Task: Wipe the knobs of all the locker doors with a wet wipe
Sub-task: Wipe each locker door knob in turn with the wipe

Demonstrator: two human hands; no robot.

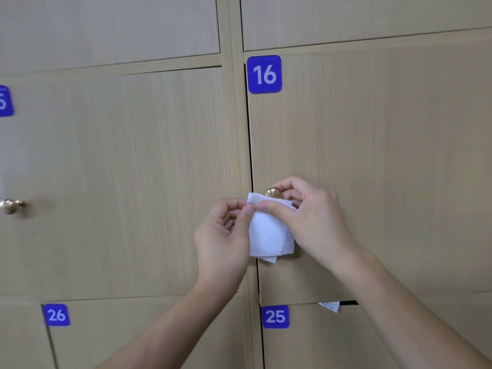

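Observation:
A white folded wet wipe [269,233] hangs just below the brass knob [273,192] of locker door 16 [372,155]. My left hand [226,235] pinches the wipe's upper left edge between thumb and fingers. My right hand [314,217] pinches the wipe's top with its thumb, its fingers curled behind the knob. The knob's top shows above the wipe. A second brass knob [10,205] sticks out of the door at the far left.
The wall is beige wooden locker doors with blue number plates: 16 [264,74], 25 [275,316] and 26 [56,315]. A scrap of printed paper [330,306] pokes out of the gap above door 25.

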